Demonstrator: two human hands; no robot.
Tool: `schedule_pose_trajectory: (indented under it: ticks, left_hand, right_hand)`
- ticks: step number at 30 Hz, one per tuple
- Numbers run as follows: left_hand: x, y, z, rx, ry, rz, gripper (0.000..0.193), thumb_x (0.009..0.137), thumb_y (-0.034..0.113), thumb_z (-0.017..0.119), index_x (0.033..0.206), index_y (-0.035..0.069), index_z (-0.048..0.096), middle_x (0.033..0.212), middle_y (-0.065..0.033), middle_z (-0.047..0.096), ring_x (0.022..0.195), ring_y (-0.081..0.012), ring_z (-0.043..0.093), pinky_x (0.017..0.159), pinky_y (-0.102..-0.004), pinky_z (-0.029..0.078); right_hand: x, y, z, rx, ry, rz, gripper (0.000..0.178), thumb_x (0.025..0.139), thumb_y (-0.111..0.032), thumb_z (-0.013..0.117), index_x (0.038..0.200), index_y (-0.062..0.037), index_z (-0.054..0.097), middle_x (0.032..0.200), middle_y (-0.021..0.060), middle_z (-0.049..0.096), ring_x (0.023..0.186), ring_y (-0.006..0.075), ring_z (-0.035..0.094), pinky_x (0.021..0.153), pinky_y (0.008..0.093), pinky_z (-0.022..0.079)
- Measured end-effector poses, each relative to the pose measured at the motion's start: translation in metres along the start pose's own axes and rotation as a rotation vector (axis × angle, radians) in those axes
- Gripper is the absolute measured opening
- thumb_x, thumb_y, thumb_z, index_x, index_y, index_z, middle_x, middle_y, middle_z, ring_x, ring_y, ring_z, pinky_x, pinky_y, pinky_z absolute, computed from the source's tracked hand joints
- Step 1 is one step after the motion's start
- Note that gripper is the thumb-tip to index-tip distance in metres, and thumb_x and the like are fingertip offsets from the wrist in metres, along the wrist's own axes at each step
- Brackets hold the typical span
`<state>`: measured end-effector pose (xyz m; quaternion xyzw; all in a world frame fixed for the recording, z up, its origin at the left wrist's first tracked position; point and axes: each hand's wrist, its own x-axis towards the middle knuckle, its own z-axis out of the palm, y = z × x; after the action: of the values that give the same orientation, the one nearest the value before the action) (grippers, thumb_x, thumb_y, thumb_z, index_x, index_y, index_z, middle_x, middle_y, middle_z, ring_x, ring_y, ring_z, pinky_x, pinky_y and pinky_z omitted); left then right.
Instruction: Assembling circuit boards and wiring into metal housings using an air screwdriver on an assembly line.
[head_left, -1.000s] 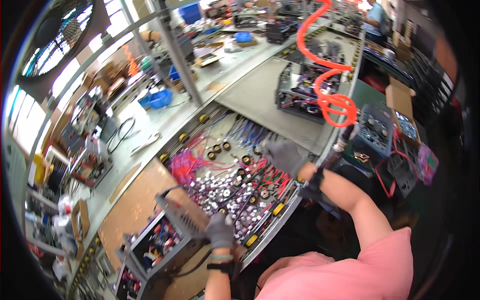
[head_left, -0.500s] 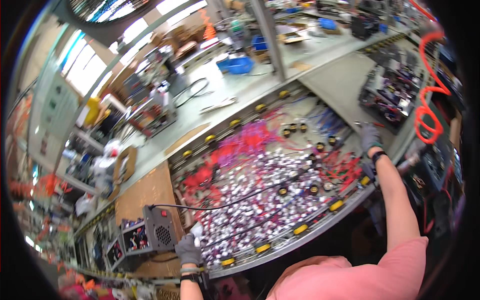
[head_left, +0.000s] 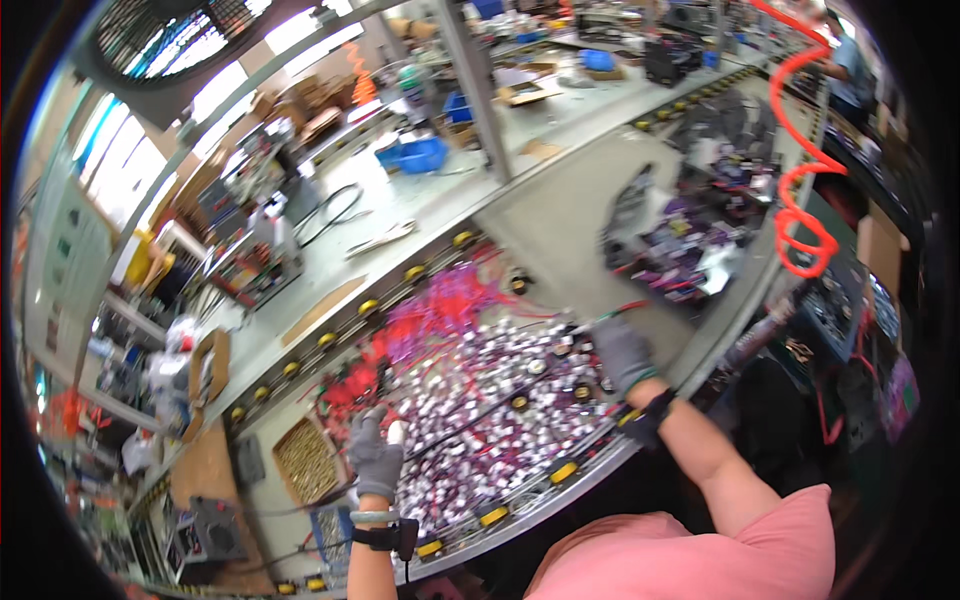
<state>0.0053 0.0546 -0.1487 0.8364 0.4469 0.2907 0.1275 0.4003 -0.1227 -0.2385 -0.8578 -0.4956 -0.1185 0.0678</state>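
Observation:
In a grey glove, my left hand (head_left: 375, 458) lies palm down at the left edge of a wide pile of small white connectors (head_left: 490, 410), its fingers extended. A white spot shows at its thumb side; whether it is a wrapped fingertip or a part is unclear. My right hand (head_left: 622, 352), gloved too, is at the pile's right side, by the edge of a flat grey panel (head_left: 550, 215). A thin orange-red piece (head_left: 630, 307) sticks out by its fingers, which look closed; its kind is unclear. Red and purple wires (head_left: 430, 310) fill the pile's far side.
On the grey panel lies a heap of dark parts (head_left: 690, 225). Left stand a tray of brass-coloured pieces (head_left: 308, 462) and a grey metal box (head_left: 205, 530) on a brown board (head_left: 210, 465). Yellow-black rollers (head_left: 565, 473) line the rails. A coiled orange hose (head_left: 800, 240) hangs right.
My right hand has come left and nearer. The grey panel with its dark heap reaches farther left, where blue wires showed. The brown board and metal box have shifted left, uncovering the brass-coloured pieces.

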Motion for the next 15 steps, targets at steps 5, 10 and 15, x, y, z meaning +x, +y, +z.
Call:
schedule_pose_trajectory:
  ticks: [5,10,15]
  left_hand:
    - [0.049,0.093,0.077,-0.085,-0.206,0.107,0.051,0.079,0.016,0.075,0.127,0.008,0.061,0.120,-0.0189,0.063,0.112,-0.0369,0.060,0.099,-0.0434,0.047]
    - [0.051,0.017,0.129,-0.463,-0.300,0.080,0.058,0.081,0.017,0.074,0.133,0.003,0.055,0.127,-0.0205,0.062,0.116,-0.0335,0.060,0.102,-0.0401,0.047]
    - [0.049,-0.081,0.130,-0.641,-0.357,0.130,0.051,0.085,0.021,0.068,0.131,0.004,0.055,0.125,-0.0181,0.062,0.114,-0.0300,0.060,0.100,-0.0394,0.049]
  right_hand:
    - [-0.054,-0.062,-0.054,0.714,-0.273,-0.481,0.017,0.080,-0.017,0.061,0.095,-0.0081,0.063,0.073,0.0140,0.064,0.062,0.0334,0.066,0.053,0.0459,0.052]
    - [-0.126,-0.036,-0.142,0.828,-0.542,-0.546,0.017,0.084,-0.020,0.061,0.101,-0.0162,0.063,0.079,0.0122,0.065,0.071,0.0358,0.064,0.062,0.0479,0.050]
    - [-0.190,0.048,-0.081,1.466,0.017,0.584,0.011,0.093,-0.015,0.057,0.086,-0.0095,0.063,0.066,0.0064,0.061,0.060,0.0142,0.064,0.049,0.0285,0.046]
